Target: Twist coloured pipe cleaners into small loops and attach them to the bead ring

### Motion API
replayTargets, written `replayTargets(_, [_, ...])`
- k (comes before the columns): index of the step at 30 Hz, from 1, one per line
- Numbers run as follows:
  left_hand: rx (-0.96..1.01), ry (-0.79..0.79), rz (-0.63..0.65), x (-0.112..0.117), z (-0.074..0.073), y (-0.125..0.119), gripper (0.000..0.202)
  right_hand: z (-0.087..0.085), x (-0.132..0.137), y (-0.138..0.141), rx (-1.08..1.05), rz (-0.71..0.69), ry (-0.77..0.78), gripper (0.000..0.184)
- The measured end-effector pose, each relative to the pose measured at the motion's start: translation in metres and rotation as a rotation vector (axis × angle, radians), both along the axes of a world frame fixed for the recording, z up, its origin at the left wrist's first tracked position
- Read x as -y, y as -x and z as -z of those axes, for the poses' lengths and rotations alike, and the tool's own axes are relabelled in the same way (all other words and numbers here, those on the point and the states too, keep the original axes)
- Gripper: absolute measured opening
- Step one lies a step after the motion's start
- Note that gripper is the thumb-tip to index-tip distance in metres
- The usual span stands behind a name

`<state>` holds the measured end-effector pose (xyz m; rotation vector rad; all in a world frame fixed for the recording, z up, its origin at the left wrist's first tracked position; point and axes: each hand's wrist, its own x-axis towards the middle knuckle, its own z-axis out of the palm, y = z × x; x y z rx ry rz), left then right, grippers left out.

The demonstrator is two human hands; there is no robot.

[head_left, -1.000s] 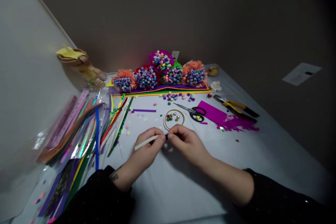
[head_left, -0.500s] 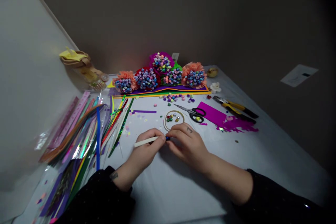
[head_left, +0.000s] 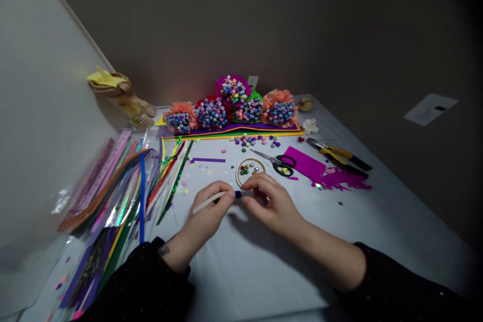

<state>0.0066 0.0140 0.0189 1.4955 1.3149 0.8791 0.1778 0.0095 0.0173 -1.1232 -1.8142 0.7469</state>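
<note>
Right-hand fingers, folded around the small dark-blue piece (head_left: 238, 194) half a second earlier, have drawn back from it, leaving it exposed. The left hand (head_left: 211, 212) pinches a white strip (head_left: 207, 203) between thumb and forefinger; the strip's free end slants left and near across the hand, and the blue piece sits at the fingertips. On the right hand (head_left: 276, 205), thumb and forefinger stand narrowly parted beside the blue piece; whether they touch it cannot be told. Both hands are above the white table (head_left: 249, 271), at the near side of a gold ring (head_left: 237, 175) enclosing small metallic-coloured stars (head_left: 249, 166). Far right of the ring lie black-handled scissors (head_left: 286, 171), partly against a magenta sheet (head_left: 305, 163). To the left, assorted coloured strips (head_left: 142, 196) lie bundled; star bouquets (head_left: 211, 112) line the far side.
</note>
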Motion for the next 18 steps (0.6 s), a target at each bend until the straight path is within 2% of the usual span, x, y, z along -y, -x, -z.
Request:
replayTargets(3, [-0.001, 0.011, 0.038, 0.0010, -0.0010, 0.0000, 0.017, -0.0014, -0.0017, 0.0008, -0.056, -0.015, 0.226, 0.007])
replayTargets(9, [0.054, 0.047, 0.151, 0.0063, -0.0042, -0.0023, 0.012, -0.0017, -0.0031, -0.0002, -0.172, -0.037, 0.415, 0.008])
replayTargets(13, [0.145, 0.051, 0.212, 0.0053, -0.0024, -0.0018, 0.012, -0.0032, -0.0044, -0.0023, -0.229, -0.034, 0.446, 0.009])
replayTargets(18, [0.158, 0.060, 0.219, 0.0016, -0.0029, -0.0013, 0.018, -0.0034, -0.0037, -0.0022, -0.201, -0.045, 0.428, 0.008])
